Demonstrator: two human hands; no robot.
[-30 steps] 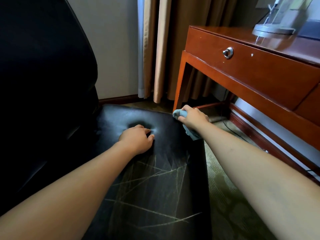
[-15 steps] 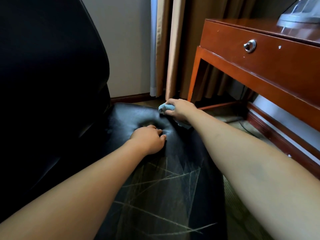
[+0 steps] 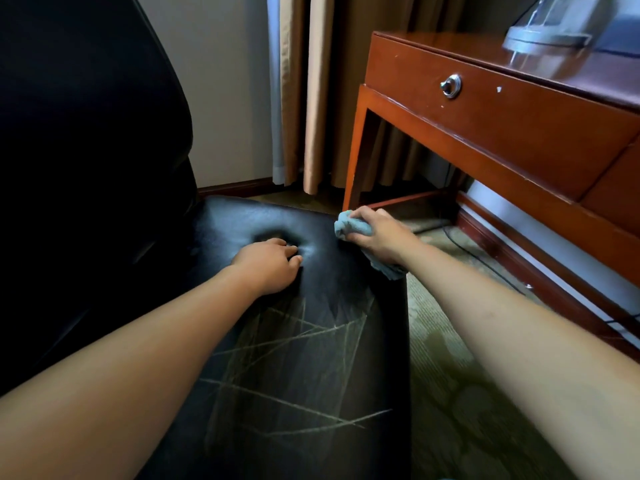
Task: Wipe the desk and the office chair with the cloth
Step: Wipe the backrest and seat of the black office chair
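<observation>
2 hands (image 3: 268, 266) (image 3: 375, 233) on chair (image 3: 311, 358), cloth (image 3: 349, 226) gripped.

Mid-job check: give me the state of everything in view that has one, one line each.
Cloth: bunched, on the seat's right edge.
Right hand: grips the cloth.
Left hand: fingers curled, rests on the seat.
Chair seat: scratched with pale lines.
Desk drawer: closed.
</observation>
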